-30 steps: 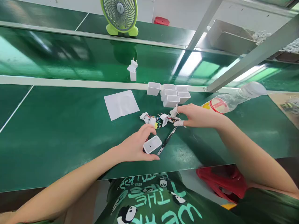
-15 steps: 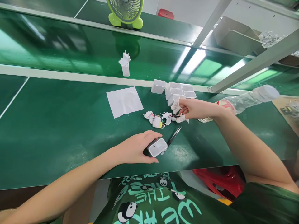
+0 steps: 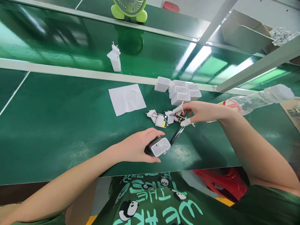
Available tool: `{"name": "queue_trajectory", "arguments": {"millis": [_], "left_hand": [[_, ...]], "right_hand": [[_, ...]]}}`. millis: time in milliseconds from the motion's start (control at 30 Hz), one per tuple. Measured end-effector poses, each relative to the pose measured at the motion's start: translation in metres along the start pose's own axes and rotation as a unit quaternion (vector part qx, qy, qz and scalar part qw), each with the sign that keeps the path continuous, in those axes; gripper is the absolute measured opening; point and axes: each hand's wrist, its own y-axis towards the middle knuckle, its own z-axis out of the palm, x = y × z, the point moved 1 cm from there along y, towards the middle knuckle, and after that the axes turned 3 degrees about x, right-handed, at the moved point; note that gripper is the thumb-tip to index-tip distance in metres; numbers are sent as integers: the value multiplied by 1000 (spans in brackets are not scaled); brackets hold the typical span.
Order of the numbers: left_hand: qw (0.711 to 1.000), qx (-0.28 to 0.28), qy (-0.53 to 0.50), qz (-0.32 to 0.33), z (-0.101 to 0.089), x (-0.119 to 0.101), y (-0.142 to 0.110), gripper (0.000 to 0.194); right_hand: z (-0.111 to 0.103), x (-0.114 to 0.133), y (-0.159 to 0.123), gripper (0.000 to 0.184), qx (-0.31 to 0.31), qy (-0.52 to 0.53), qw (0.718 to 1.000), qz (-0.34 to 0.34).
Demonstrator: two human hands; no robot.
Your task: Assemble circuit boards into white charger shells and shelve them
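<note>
My left hand (image 3: 138, 146) curves around a white plastic charger housing (image 3: 160, 147), thumb and index finger on either side and its open end facing up. The other fingers are hidden. My right hand (image 3: 194, 113), with white finger cots on its thumb and fingertips, pinches a small circuit board (image 3: 180, 118) with wires. Just left of it lie another circuit board (image 3: 161, 121) with a yellow part, and white plug pieces (image 3: 152, 115) on red and black wires. Black-handled tweezers (image 3: 176, 137) lie between the housing and my right hand.
Several open white housings (image 3: 179, 93) stand along the rail behind my right hand. A paper sheet (image 3: 127, 99) lies left of them. A plastic bottle (image 3: 253, 101) lies beyond my right forearm. A plug adapter (image 3: 115, 62) and green fan (image 3: 130, 9) stand farther back.
The view has shifted slightly. My right thumb and fingers have spread a little around the small circuit board, and more of it shows. My left hand stays at the housing.
</note>
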Motion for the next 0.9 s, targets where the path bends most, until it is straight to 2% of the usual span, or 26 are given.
{"name": "queue_trajectory", "arguments": {"millis": [133,333,433,500,533,567,667,733,800,900], "left_hand": [[1000,12,-7,-8,0,-1,0,75],[999,-14,17,30,7,2,2,73],[997,-43,46,52,10,4,3,68],[995,-59,50,59,11,5,5,52],[994,-72,42,65,11,4,5,40],[993,-90,27,68,10,3,6,31],[985,-144,-79,49,5,1,5,25],[972,-147,-179,30,4,0,4,30],[955,-143,-259,32,4,-1,2,33],[924,-157,-346,42,6,-3,0,37]], "right_hand": [[6,-2,-2,44,-22,11,1000,-16],[16,-2,-1,40,-30,-3,999,42],[17,-5,-13,38,-54,55,997,30],[20,-5,-27,37,-86,150,985,-7],[23,-4,-34,38,-120,219,968,-29],[27,-2,-40,40,-167,296,939,-57],[46,13,-47,62,-310,488,804,-141],[62,25,-41,75,-347,551,738,-175],[77,36,-29,69,-350,586,707,-186],[94,41,-13,52,-339,609,690,-194]]}}
